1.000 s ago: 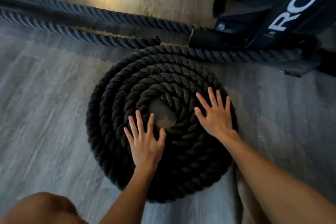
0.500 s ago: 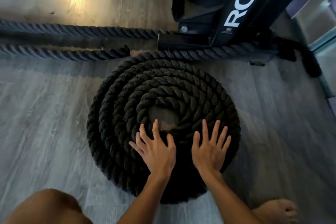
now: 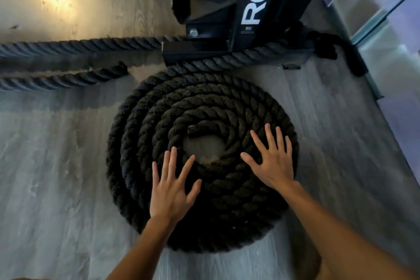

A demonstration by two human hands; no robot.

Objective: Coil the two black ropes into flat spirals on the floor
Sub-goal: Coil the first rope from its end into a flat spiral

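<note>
Pressing flat palms (image 3: pixel 171 191), twisted black spiral (image 3: pixel 204 102)

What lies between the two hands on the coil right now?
In the head view, between the left hand and right hand lie the coiled rope's inner turns, with the bare floor gap at the spiral's centre just beyond.

Both forearms are bare, with no sleeves; the left hand (image 3: pixel 171 191) and right hand (image 3: pixel 272 161) wear no gloves, rings or watch.
</note>
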